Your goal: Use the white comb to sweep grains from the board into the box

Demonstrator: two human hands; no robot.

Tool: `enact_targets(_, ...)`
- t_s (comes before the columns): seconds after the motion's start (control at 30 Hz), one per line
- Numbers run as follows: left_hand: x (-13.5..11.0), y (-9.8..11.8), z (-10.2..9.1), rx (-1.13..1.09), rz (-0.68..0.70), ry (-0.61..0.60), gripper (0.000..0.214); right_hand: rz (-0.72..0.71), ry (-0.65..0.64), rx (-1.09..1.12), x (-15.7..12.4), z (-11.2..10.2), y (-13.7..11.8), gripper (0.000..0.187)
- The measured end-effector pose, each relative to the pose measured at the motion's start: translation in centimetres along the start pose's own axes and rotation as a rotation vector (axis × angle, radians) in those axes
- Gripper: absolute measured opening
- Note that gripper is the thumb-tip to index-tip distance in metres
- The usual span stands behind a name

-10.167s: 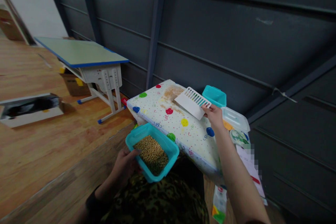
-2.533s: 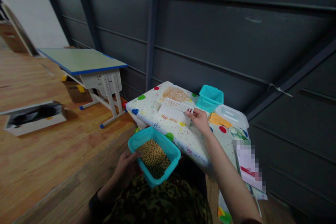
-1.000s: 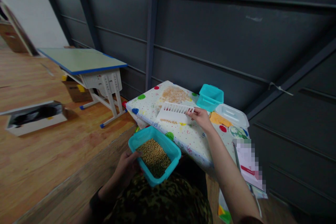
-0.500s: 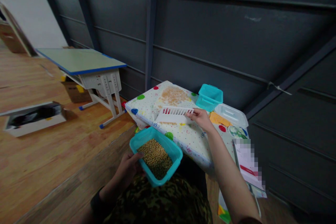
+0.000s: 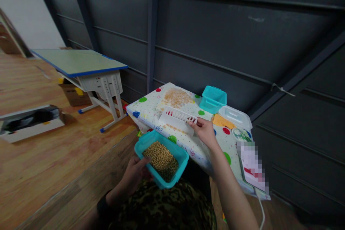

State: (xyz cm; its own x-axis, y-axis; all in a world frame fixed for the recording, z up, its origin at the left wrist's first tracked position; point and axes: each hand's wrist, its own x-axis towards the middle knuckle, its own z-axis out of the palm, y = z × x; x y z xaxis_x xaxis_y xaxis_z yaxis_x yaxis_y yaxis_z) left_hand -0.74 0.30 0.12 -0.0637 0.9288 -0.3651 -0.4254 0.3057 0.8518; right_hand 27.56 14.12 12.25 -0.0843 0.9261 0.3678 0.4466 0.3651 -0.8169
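My left hand (image 5: 136,174) grips the near corner of a teal tub (image 5: 180,152) filled with soybeans (image 5: 161,160), held just below the near edge of a small table (image 5: 151,106) covered in a dotted cloth. My right hand (image 5: 205,131) is closed on a white slotted scraper (image 5: 176,119), whose lower edge rests on the cloth with a thin line of grains (image 5: 175,128) in front of it. A larger pile of pale grains (image 5: 176,97) lies at the far side of the table.
A second teal tub (image 5: 214,99) and a clear lidded box (image 5: 235,116) stand at the table's back right. Papers (image 5: 252,167) lie at the right edge. A blue-edged desk (image 5: 78,63) and a flat box (image 5: 27,122) stand on the wooden floor to the left.
Over the last second my right hand drew the scraper and a line of grains nearer the table's front edge. The tub of soybeans shifted slightly right beneath it.
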Motion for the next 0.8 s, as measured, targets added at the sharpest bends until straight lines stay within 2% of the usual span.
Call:
enact_targets(0.1,-0.7,0.7,1.0,0.03,0.001,-0.035,0.054,-0.006,0.07,-0.066,-1.1,0.8,-0.1,0.052)
enact_targets(0.47,-1.1,1.9,2.3,0.043,0.013,0.046,0.044,-0.03,0.157,-0.133,-4.1,2.5,-2.5,0.048)
enact_targets(0.63,-0.9,1.9,2.0,0.039,-0.008,0.04,0.045,-0.033,0.169,-0.129,-5.0,2.8,-3.1,0.046)
enact_targets(0.8,0.2,0.4,0.7,0.012,0.011,0.049,0.045,-0.02,0.157,-0.108,-5.2,2.9,-3.6,0.046)
